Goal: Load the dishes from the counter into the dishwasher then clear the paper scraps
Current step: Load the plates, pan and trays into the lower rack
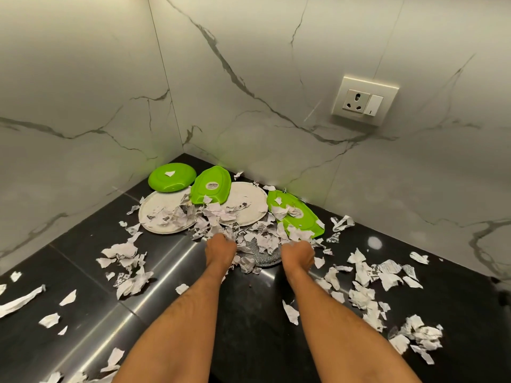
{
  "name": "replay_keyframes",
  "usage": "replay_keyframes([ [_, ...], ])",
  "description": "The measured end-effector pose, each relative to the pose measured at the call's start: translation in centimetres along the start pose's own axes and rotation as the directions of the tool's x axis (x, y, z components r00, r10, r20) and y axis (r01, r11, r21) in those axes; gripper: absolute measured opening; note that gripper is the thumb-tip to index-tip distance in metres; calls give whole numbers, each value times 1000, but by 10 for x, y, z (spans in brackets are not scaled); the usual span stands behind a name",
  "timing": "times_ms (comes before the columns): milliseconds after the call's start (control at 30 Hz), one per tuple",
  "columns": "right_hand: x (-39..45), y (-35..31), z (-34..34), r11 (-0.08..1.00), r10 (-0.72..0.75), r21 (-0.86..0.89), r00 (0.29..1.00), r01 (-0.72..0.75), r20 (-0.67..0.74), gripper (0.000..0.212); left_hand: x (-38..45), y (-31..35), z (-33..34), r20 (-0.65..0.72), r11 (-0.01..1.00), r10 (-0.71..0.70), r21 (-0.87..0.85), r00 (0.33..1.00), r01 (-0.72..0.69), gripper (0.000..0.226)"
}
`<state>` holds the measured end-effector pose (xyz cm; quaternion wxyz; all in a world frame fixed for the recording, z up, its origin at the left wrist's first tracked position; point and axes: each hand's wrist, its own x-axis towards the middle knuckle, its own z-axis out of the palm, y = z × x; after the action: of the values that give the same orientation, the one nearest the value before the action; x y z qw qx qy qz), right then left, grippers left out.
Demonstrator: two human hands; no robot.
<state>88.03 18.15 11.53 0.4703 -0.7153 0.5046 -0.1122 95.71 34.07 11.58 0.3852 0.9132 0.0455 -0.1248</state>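
Note:
A grey speckled plate (266,260) lies on the black counter (249,327), half buried in torn paper scraps (262,240). My left hand (221,246) curls over its left edge and my right hand (298,251) over its right edge; the fingertips are hidden under the paper. Behind it lie two white plates (153,210) (249,199), both strewn with scraps. A round green dish (171,179) and two oval green dishes (211,186) (304,221) lie upside down in the corner.
Marble walls close the corner at the back and left. A wall socket with a switch (362,102) sits up on the right wall. More paper scraps (367,294) are scattered over the counter on both sides of my arms.

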Motion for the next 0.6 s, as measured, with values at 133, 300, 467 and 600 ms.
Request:
replay_keyframes([
  [133, 5, -6, 4, 965, 155, 218, 988, -148, -16, 12, 9, -5, 5, -23, 993, -27, -118, 999, 25, 19],
  [300, 29, 8, 24, 873, 173, 449, 982, -190, 80, 45, 16, -11, 2, -42, 964, -105, -250, 994, 91, 29],
  [467, 10, -12, 8, 844, 197, 488, 975, -220, 100, 56, 20, -11, 3, -87, 925, -181, -354, 980, 140, 51],
  [600, 13, -18, 0, 822, 202, 533, 978, -202, 59, 53, 20, -6, 0, -110, 905, -177, -408, 978, 117, 36],
])
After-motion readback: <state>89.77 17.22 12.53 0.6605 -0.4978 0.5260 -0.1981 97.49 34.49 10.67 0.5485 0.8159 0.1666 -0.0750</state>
